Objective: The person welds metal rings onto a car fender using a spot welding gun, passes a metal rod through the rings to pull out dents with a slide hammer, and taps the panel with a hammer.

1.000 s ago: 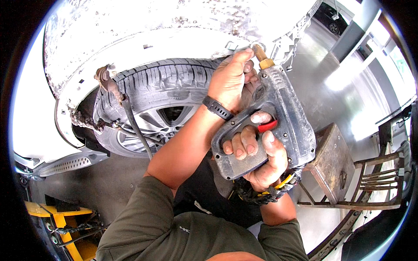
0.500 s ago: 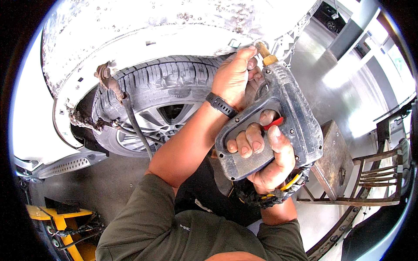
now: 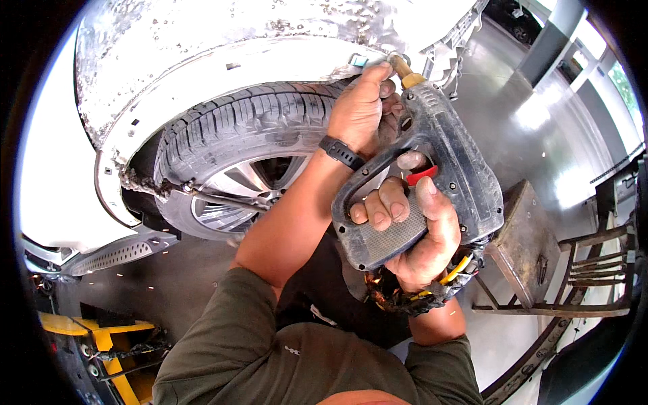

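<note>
My right hand (image 3: 432, 223) is wrapped through the handle of a black spot-welding gun (image 3: 466, 169), one fingertip beside its red trigger. The gun's brass tip (image 3: 401, 66) meets the lower edge of a bare-metal body panel (image 3: 236, 50), pitted with weld marks. My left hand (image 3: 358, 111), with a black wristband, is closed beside the gun's nose. Its thumb reaches the panel edge near the tip; what its fingers pinch is hidden. A thick wrapped cable (image 3: 439, 297) with yellow strands leaves the gun below my right hand, with an orange glow in it.
A tyre (image 3: 250, 118) with a silver rim fills the wheel arch below the panel. A rusty chain or clamp (image 3: 145, 183) hangs at the arch's left edge. At the right stands a wooden chair (image 3: 526, 250). A yellow metal frame (image 3: 101, 331) is at lower left.
Small orange sparks now fly about the floor and near the cable. The rusty clamp with its rod, earlier hanging in front of the tyre, no longer shows there. Both hands keep their grips.
</note>
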{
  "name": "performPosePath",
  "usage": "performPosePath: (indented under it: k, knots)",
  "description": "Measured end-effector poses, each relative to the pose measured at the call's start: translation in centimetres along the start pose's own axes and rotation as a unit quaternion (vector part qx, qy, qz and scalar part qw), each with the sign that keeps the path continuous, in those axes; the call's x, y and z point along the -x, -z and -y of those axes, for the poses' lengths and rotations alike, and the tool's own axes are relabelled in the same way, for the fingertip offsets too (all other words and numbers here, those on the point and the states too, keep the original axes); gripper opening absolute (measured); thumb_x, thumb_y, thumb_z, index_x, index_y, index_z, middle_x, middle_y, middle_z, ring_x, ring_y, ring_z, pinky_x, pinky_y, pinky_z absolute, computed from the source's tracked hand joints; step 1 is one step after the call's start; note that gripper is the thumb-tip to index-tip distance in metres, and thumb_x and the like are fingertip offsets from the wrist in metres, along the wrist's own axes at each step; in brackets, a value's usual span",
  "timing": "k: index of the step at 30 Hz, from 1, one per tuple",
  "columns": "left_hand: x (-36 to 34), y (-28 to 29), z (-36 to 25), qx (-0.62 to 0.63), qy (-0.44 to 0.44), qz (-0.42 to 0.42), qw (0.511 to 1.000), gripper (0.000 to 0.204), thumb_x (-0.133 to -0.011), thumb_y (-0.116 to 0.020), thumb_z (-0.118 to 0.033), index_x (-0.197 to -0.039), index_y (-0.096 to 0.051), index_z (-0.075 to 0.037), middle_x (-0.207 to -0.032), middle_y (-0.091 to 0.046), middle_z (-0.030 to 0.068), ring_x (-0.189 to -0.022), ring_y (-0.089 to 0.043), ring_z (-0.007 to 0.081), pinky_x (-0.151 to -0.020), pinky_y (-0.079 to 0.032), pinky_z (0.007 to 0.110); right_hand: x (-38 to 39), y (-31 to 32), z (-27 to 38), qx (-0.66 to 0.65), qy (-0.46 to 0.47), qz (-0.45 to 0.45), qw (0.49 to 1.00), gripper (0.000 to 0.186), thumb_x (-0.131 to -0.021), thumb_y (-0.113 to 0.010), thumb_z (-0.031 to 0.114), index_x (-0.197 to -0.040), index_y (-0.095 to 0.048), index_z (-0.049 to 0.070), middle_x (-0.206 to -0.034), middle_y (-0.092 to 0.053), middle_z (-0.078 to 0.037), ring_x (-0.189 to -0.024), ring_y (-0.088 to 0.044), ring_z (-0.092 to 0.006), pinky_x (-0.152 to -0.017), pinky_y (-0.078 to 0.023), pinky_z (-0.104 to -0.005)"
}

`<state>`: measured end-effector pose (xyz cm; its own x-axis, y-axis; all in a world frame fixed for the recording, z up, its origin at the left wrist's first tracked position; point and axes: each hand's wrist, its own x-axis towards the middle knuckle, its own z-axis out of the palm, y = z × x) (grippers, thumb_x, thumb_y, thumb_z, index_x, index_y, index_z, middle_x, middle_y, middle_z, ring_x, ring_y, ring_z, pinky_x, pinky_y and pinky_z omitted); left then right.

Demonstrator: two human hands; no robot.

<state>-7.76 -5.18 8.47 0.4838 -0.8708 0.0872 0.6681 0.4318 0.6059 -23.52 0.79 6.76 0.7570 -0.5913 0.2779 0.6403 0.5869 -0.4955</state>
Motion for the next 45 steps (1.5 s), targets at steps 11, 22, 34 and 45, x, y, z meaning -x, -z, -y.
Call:
performPosePath:
  k: [11,22,34,45]
  knots:
    - [1.0,1.3,0.2,0.069,0.005,0.049,0.996,0.013,-0.099,-0.060,-0.023,-0.101,-0.061,-0.009,-0.073,-0.045,-0.0050,-0.061,-0.039,0.0088,-0.060,-0.040,0.026,2.8,1.1,-0.5,-0.038,0.015,0.040,0.998,0.040,-0.101,-0.059,0.035,-0.133,-0.046,0.015,-0.075,-0.049,-0.001,-0.075,-0.056,-0.0199,-0.083,-0.046,-0.0435]
    - [16.6,14.6,-14.9,-0.590,0.243,0.166,0.752,0.024,-0.098,-0.056,-0.019,-0.097,-0.070,0.000,-0.069,-0.057,0.0012,-0.061,-0.051,0.0088,-0.054,-0.042,0.027,3.6,4.4,0.7,0.125,0.013,0.090,0.988,0.048,-0.095,-0.070,0.032,-0.135,-0.051,0.013,-0.074,-0.051,0.005,-0.070,-0.053,-0.0137,-0.080,-0.042,-0.0372]
    - [33.7,39.2,-5.7,-0.829,0.236,-0.051,0.505,0.033,-0.087,-0.062,-0.021,-0.118,-0.068,-0.012,-0.098,-0.072,0.0165,-0.093,-0.068,0.0357,-0.083,-0.053,0.046,3.6,4.0,-2.3,0.203,0.036,0.114,0.972,0.052,-0.092,-0.075,0.037,-0.128,-0.046,0.014,-0.074,-0.046,0.004,-0.071,-0.046,-0.0127,-0.079,-0.036,-0.0348]
    - [24.6,39.9,-2.4,-0.839,-0.112,0.410,0.338,0.035,-0.089,-0.058,-0.019,-0.124,-0.060,-0.020,-0.089,-0.057,0.0028,-0.086,-0.061,0.0228,-0.074,-0.053,0.039,3.8,4.2,-4.2,0.245,0.111,0.133,0.954,0.060,-0.095,-0.072,0.036,-0.141,-0.044,0.012,-0.075,-0.057,0.001,-0.070,-0.058,-0.0174,-0.073,-0.048,-0.0393]
